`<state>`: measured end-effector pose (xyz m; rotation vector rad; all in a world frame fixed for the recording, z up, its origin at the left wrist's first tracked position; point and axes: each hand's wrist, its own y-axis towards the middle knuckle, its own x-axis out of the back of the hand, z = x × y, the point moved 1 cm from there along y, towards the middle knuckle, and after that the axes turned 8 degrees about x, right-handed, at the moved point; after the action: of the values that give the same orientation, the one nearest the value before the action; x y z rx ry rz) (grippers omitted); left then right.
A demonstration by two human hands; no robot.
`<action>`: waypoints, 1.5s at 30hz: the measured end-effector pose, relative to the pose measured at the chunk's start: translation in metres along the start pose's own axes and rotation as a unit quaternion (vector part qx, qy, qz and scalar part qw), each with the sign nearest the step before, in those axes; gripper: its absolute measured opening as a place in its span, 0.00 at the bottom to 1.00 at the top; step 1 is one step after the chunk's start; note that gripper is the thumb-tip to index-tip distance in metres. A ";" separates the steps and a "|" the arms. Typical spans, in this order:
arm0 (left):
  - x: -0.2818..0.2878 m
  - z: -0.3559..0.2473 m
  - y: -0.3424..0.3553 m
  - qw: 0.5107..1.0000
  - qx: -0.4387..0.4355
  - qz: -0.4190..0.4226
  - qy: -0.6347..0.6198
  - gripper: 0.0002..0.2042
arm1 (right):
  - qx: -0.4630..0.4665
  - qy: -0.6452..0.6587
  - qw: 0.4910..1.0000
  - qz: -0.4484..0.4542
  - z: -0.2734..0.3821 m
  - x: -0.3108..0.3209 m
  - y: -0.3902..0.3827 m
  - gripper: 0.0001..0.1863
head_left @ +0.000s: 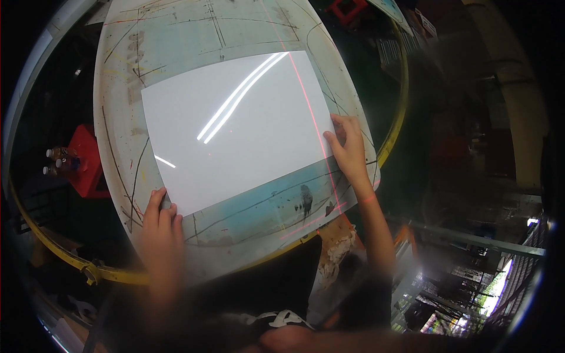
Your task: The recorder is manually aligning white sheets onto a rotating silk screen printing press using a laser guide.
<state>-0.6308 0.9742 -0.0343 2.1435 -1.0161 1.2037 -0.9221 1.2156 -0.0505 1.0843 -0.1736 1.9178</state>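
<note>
A glossy white sheet (253,147) lies on a pale, stained work board (241,215), with bright streaks of reflected light across it. At the sheet's near left corner is my left hand (160,229), its bent fingers closed on the edge; the wrist is blurred. My right hand (350,147) holds the right edge between thumb and fingers, which are partly hidden from view. A thin red light line runs lengthwise over the sheet near its right side, and a shorter one crosses the board by its near edge.
Dark pen lines and smudges mark the board. A yellow curved rail (118,275) runs around it. Several bottles (62,160) stand by a red stool (88,162) on the left. Another red stool (348,12) is at the far right. Orange-edged framework stands close to my right forearm.
</note>
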 end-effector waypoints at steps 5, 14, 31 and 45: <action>-0.001 0.006 -0.002 1.000 0.000 0.002 0.009 0.05 | -0.022 -0.009 1.000 -0.010 0.010 -0.003 0.001 0.21; -0.005 -0.001 -0.005 0.999 -0.029 -0.012 0.017 0.06 | 0.006 -0.141 0.981 0.134 0.011 0.017 0.022 0.22; -0.007 -0.085 0.035 0.941 -0.326 -0.085 0.038 0.33 | -0.181 -0.253 0.949 -0.055 0.053 0.170 -0.373 0.27; -0.110 -0.121 0.139 0.966 -0.192 0.060 0.165 0.38 | -0.433 -0.257 0.836 -0.219 0.116 0.171 -0.546 0.27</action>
<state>-0.8398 1.0145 -0.0628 1.5450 -1.1322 1.2467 -0.4727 1.5863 -0.0095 0.8545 -0.9159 0.9007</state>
